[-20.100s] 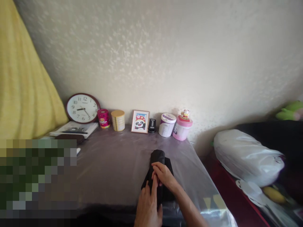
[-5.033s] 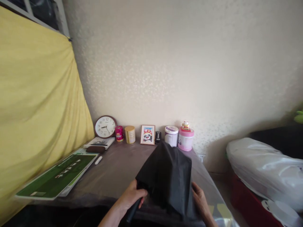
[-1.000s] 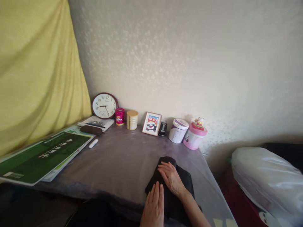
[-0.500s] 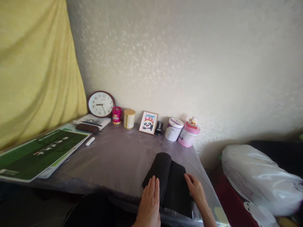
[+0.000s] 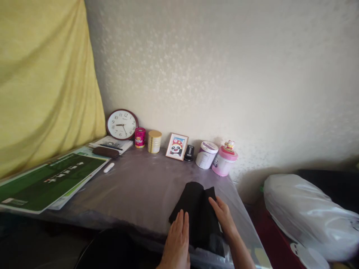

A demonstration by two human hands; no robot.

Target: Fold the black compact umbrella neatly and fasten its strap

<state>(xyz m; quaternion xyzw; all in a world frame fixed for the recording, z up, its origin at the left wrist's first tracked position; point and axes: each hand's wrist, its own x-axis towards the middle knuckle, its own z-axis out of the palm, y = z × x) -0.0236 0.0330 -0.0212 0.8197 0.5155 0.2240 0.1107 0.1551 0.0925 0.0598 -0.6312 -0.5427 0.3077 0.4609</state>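
A black cloth [image 5: 193,201], partly folded, lies at the front right of the table, with a crease running down its middle. My left hand [image 5: 179,231] rests flat on its left half, fingers straight and side by side. The right flap of the cloth is raised and bent inward. At that flap's outer edge my right hand [image 5: 222,213] pinches the fabric, its thumb on the inner face and the other fingers on the outer side. What kind of cloth article it is cannot be made out.
On the plastic-covered table [image 5: 140,186], a clock [image 5: 122,124], tins, a picture frame [image 5: 177,146] and a pink-lidded jar [image 5: 223,163] line the wall. A green board [image 5: 56,183] and brown case [image 5: 106,151] lie left. A white plastic bag [image 5: 305,213] bulges beyond the right edge.
My right hand has moved left and slightly up, lifting the cloth's right flap and bending it inward. My left hand has stayed flat in place.
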